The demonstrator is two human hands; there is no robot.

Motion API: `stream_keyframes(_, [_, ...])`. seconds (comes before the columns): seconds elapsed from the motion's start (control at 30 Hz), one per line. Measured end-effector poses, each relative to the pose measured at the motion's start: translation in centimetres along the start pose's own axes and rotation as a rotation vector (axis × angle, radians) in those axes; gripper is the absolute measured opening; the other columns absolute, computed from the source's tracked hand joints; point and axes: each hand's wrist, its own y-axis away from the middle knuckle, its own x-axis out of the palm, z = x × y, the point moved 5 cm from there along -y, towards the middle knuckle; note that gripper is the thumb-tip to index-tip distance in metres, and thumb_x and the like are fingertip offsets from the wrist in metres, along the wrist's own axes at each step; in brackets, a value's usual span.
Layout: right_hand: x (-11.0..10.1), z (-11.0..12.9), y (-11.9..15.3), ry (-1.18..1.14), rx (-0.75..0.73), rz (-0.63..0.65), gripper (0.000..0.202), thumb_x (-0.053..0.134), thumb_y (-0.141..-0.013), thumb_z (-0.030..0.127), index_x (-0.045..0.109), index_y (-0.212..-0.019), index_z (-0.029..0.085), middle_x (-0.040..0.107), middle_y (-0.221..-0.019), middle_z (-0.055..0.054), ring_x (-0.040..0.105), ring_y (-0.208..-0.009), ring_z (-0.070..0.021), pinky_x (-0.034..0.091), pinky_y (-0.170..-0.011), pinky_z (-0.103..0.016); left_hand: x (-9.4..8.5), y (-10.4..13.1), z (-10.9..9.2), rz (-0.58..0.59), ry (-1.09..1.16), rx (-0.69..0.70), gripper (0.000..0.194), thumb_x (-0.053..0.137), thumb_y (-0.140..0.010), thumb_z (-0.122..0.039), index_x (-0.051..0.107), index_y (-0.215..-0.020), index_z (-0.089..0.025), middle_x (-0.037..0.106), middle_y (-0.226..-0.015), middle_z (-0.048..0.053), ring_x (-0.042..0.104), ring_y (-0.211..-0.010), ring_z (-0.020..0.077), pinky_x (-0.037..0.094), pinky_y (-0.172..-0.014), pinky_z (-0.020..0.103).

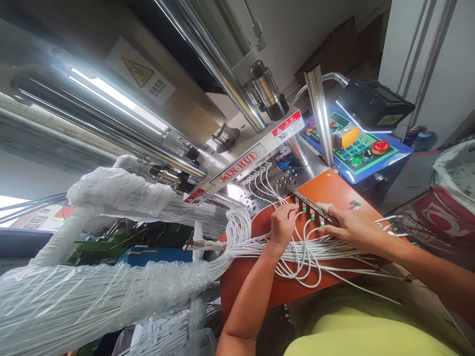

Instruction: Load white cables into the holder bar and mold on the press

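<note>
A narrow dark metal bar (pixel 311 203) lies over the orange work surface, with several small connectors (pixel 312 216) on white cables lined up along its near side. My right hand (pixel 345 226) grips the bar's right end between thumb and fingers. At the bar's left end, my left hand (pixel 284 223) is closed in a pinch at the end of a white cable; its fingertips hide most of what they hold. Looped white cables (pixel 306 257) spread beneath both hands. Behind them, several cable ends (pixel 261 170) sit in the press.
The press (pixel 237 168) stands ahead with steel columns. A blue control box (pixel 371 153) with a red button is at the right. Wrapped cable bundles (pixel 111 291) hang on a frame at the left. Loose connectors (pixel 355 203) lie on the orange table (pixel 322 185).
</note>
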Motion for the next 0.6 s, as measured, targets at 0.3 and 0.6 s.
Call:
stream_keyframes(0.3, [0.2,-0.2,-0.1,-0.043,-0.043,0.024,0.045,0.048,-0.089,0.059,0.057,-0.115,0.024,0.069,-0.083,-0.004,0.063,-0.076,-0.0227,0.037,-0.064,-0.029,0.2,-0.4,0.1,-0.005,0.019,0.009,0.017,0.057,-0.085,-0.009,0.072,-0.086,-0.018,0.073,-0.083,0.004,0.068,-0.079,0.0158,0.055,-0.078,0.03])
stream_keyframes(0.6, [1.6,1.6,-0.4,0.341,-0.056,0.029,0.037,0.051,-0.089,0.031,0.049,-0.121,0.012,0.07,-0.071,-0.014,0.068,-0.065,-0.0323,0.028,-0.051,-0.034,-0.2,-0.4,-0.5,0.002,-0.062,0.027,0.018,0.066,-0.076,-0.004,0.07,-0.072,-0.02,0.068,-0.073,0.003,0.057,-0.083,0.0194,0.049,-0.077,0.032])
